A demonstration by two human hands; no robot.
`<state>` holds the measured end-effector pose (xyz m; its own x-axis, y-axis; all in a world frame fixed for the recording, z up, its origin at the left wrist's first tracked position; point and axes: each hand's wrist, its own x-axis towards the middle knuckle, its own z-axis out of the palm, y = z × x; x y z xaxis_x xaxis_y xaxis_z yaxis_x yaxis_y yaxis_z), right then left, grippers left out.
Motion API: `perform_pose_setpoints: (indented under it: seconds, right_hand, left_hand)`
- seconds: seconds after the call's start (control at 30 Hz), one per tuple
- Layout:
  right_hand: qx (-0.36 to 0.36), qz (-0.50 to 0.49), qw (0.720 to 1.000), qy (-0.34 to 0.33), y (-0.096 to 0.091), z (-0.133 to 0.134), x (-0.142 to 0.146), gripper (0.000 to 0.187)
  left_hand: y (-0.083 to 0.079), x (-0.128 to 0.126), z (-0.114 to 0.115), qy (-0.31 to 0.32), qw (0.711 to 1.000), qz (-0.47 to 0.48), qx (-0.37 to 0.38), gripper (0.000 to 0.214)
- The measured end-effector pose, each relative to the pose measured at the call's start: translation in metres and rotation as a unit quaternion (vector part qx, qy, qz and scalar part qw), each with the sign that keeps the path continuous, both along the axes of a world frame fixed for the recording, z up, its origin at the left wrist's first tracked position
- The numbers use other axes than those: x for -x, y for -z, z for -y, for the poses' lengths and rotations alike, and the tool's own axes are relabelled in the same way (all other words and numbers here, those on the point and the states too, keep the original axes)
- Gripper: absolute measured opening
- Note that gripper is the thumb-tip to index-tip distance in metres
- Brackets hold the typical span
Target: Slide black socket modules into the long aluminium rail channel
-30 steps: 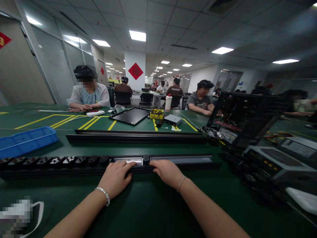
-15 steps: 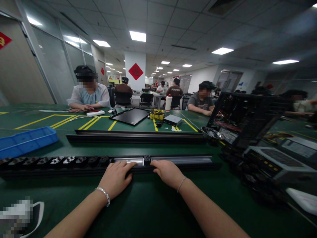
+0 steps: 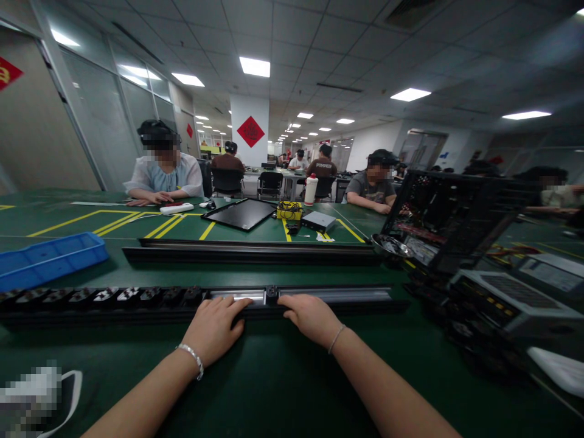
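A long black track rail lies crosswise before me, with a pale metallic channel along its top. Several black plug-like modules with metal prongs sit in a row in its left part. One small black module stands alone in the channel near the middle. My left hand grips the rail left of that module, fingers over the top and thumb at the near side. Curled at the module's right side is my right hand, its index fingertip against the module and its thumb tucked below; the underside of its grip is hidden.
Behind lies a second black rail, with a blue tray to the left. An open computer case, a metal bowl and a power supply stand right. A dark panel lies farther back. Co-workers sit across the table.
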<state>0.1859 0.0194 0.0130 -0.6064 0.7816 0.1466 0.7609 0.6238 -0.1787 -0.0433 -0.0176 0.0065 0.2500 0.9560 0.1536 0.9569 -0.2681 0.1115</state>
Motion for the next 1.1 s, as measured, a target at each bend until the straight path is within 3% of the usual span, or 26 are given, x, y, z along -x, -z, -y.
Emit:
perform_pose_setpoints:
  seconds: [0.43, 1.1]
  right_hand:
    - [0.010, 0.013, 1.000, -0.014, 0.0002, -0.0047, -0.0064, 0.035]
    - [0.010, -0.011, 1.000, -0.014, -0.0016, -0.0041, -0.0079, 0.029]
  left_hand:
    - [0.0032, 0.0012, -0.0014, 0.002, 1.000, 0.001, -0.010, 0.041]
    - [0.0058, 0.0027, -0.0018, 0.003, 1.000, -0.007, -0.021, 0.041]
